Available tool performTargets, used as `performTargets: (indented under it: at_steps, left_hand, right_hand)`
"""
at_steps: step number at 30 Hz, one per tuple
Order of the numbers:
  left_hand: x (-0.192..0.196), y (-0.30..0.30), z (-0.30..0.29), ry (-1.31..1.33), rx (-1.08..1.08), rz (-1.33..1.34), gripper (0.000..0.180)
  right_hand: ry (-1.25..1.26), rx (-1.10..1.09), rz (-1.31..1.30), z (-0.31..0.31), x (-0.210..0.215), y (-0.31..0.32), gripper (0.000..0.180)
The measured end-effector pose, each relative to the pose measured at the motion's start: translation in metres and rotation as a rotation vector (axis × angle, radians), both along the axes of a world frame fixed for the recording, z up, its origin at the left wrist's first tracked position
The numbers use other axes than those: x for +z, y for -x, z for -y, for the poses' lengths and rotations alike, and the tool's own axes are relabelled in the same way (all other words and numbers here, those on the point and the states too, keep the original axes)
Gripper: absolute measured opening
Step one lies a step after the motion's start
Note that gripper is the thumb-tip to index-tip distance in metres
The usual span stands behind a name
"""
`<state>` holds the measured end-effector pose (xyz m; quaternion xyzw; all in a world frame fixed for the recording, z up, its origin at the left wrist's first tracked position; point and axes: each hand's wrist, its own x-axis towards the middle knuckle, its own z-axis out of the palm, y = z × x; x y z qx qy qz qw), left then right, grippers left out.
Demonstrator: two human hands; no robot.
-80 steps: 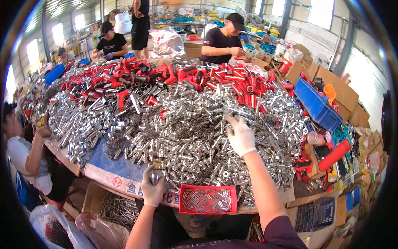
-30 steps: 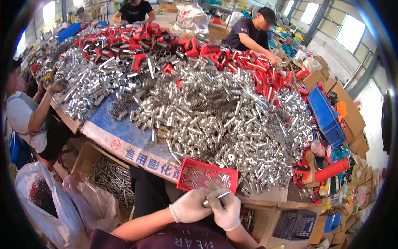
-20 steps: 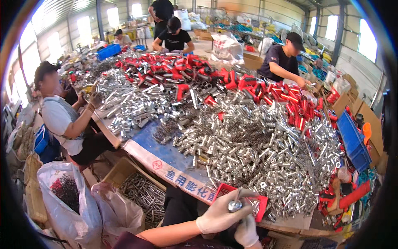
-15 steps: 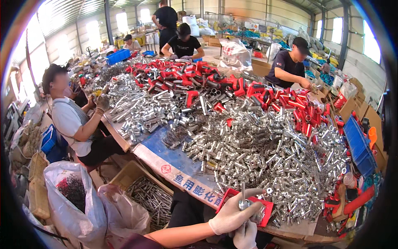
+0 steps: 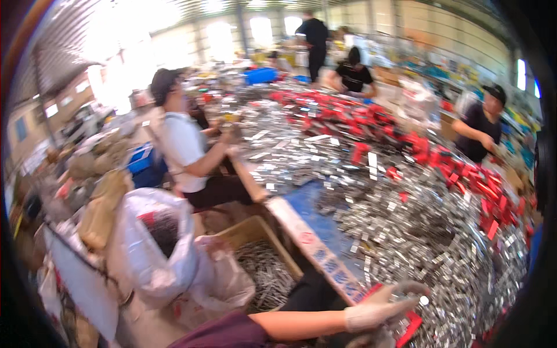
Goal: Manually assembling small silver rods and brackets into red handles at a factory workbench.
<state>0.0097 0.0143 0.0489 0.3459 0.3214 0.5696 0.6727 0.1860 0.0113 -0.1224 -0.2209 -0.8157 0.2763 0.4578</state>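
Observation:
My left hand (image 5: 377,308), in a pale glove, reaches over the table's near edge, smeared by motion. Its thumb and fingers curl around a shiny metal part (image 5: 400,296), whose exact kind the blur hides. A small round white-ended piece (image 5: 424,300) shows close to the fingertips. Under the hand is a red tray (image 5: 409,330), partly covered by it. Only a blurred greyish bit of my right hand (image 5: 371,339) shows beneath the left one; its fingers are hidden. A large heap of small silver metal parts (image 5: 447,261) spreads just beyond.
Left of my arm stand a wooden box (image 5: 296,268) of metal rods and a white sack (image 5: 130,249) with dark contents. Red plastic pieces (image 5: 342,116) lie heaped farther back. A person in white (image 5: 185,139) sits at left; other people work around the table.
The view has swung left, so the table and people sit farther right. My left hand keeps its curled shape over the red tray. The upright rod it held earlier is no longer distinct.

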Motion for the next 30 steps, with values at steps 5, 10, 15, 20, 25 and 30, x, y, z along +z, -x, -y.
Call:
performTargets:
  at_steps: [5, 10, 15, 20, 25, 30]
  left_hand:
    - [-0.003, -0.012, 0.008, -0.174, 0.021, -0.022, 0.034]
    - [-0.016, -0.016, 0.011, -0.184, 0.053, 0.053, 0.041]
    - [0.004, 0.023, 0.022, -0.21, 0.244, 0.028, 0.041]
    - [0.003, 0.016, 0.019, -0.175, 0.258, -0.028, 0.035]
    - [-0.023, 0.015, 0.02, -0.233, 0.286, -0.174, 0.037]
    - [-0.048, 0.014, 0.012, -0.291, 0.381, -0.321, 0.045]
  right_hand:
    - [0.268, 0.619, 0.13, -0.033, -0.123, -0.033, 0.031]
    - [0.517, 1.042, 0.346, -0.069, -0.244, -0.097, 0.027]
    - [0.761, 0.303, 0.05, 0.024, 0.069, 0.013, 0.035]
    - [1.157, 0.281, -0.009, 0.019, 0.112, 0.025, 0.037]
    - [1.47, 0.19, -0.203, 0.014, 0.091, 0.022, 0.032]
    - [1.543, -0.066, -0.34, 0.021, 0.083, 0.016, 0.03]
